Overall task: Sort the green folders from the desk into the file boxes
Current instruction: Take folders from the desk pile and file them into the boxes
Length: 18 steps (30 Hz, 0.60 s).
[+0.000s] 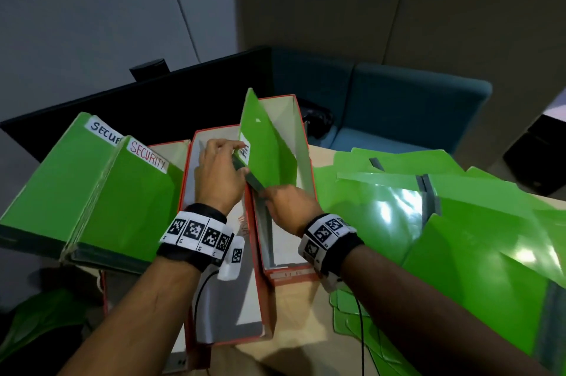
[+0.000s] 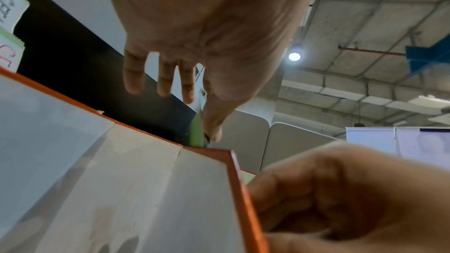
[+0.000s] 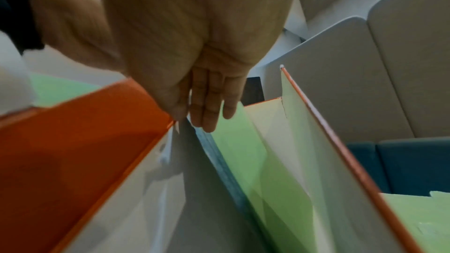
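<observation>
Two SECURITY folders stand filed at left; your left hand and right hand pinch a third folder into the right file box; the pile awaits sorting.

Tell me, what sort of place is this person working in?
Probably an open-plan office. The signs: glossy green folders labelled SECURITY, orange-edged cardboard file boxes on a pale wooden desk, a teal upholstered bench behind, and a grey tiled ceiling in the left wrist view.

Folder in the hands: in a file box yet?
Partly in. The folder stands tilted in the right file box, top above the rim, left hand and right hand on it.
</observation>
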Motion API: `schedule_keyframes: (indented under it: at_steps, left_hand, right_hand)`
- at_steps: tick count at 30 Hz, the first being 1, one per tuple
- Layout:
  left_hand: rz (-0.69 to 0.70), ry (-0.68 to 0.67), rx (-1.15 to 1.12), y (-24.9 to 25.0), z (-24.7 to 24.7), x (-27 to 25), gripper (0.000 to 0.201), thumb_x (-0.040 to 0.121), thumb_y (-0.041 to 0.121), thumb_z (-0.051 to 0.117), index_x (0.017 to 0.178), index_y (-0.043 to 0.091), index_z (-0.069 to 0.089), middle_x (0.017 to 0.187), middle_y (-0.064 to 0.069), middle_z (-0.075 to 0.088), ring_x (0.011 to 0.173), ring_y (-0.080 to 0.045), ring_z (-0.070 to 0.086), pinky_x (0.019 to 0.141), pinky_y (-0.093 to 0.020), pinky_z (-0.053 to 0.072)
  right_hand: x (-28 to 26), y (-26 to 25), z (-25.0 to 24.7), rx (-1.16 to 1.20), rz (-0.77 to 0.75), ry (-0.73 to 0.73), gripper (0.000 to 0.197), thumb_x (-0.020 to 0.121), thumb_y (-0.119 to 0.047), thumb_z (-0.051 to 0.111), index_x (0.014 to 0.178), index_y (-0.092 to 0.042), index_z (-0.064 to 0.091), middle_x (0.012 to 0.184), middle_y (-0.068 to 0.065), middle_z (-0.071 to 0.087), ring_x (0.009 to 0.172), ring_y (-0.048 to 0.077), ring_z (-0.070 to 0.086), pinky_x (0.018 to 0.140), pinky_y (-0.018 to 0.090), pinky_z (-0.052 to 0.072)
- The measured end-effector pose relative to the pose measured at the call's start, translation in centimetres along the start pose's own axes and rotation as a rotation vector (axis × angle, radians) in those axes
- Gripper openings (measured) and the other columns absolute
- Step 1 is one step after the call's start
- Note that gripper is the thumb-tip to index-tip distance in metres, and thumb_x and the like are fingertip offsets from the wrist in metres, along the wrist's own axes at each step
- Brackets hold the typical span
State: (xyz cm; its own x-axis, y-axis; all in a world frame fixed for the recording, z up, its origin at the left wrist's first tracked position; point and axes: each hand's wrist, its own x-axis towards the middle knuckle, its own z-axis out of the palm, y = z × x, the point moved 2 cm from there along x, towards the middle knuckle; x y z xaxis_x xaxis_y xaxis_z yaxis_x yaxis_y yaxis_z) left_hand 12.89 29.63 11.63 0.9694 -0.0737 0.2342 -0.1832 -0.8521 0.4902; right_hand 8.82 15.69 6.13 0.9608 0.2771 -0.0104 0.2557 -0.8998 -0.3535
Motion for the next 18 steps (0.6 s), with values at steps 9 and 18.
schedule_keyframes:
  at_steps: [9,18]
  left_hand:
    - [0.335,0.153,-0.054,8.6,0.7,-2.2,0.041,0.081,0.021,0.070,0.120,0.022,0.060,0.138,-0.004,0.041,0.132,-0.023,0.033,0.108,-0.031,0.026]
    - [0.517,-0.443,-0.274,18.0,14.2,-9.2,0.027,0.090,0.015,0.064,0.116,0.021,0.064,0.124,0.006,0.050,0.119,-0.008,0.047,0.108,-0.017,0.028]
  right_hand:
    - [-6.9,5.3,-3.4,0.236,-0.243,0.463,0.016,0.082,-0.003,0.061,0.093,-0.007,0.071,0.084,0.007,0.070,0.081,0.027,0.061,0.079,0.036,0.049]
    - [-19.1,17.3,-4.0,0.166,0.245,0.486,0.022,0.079,-0.007,0.062,0.096,-0.016,0.073,0.091,0.002,0.073,0.088,0.027,0.060,0.079,0.038,0.049]
